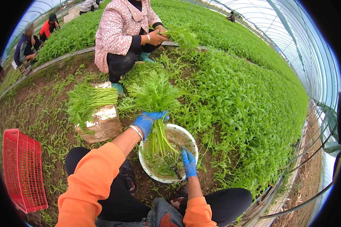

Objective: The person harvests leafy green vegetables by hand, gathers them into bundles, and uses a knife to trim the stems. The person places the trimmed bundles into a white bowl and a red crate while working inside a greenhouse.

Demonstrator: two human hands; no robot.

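Note:
My left hand (149, 122), in a blue glove, grips a bunch of leafy greens (156, 95) by the stems. The leaves fan out away from me, and the pale green stems (159, 139) hang over a white basin (191, 136). My right hand (189, 164), also gloved in blue, is over the basin's right side, close to the stem ends. Whether its fingers hold anything is unclear. Between the hand and the stems, a dark tool with thin tines (173, 164) rests in the basin. Murky water and loose green scraps (160, 167) show inside.
A wooden block (103, 124) to the left carries a pile of cut greens (92, 100). A red plastic crate (24, 170) stands farther left. Opposite me, a person in a patterned jacket (119, 31) squats with greens in hand. Dense growing greens (250, 113) cover the right.

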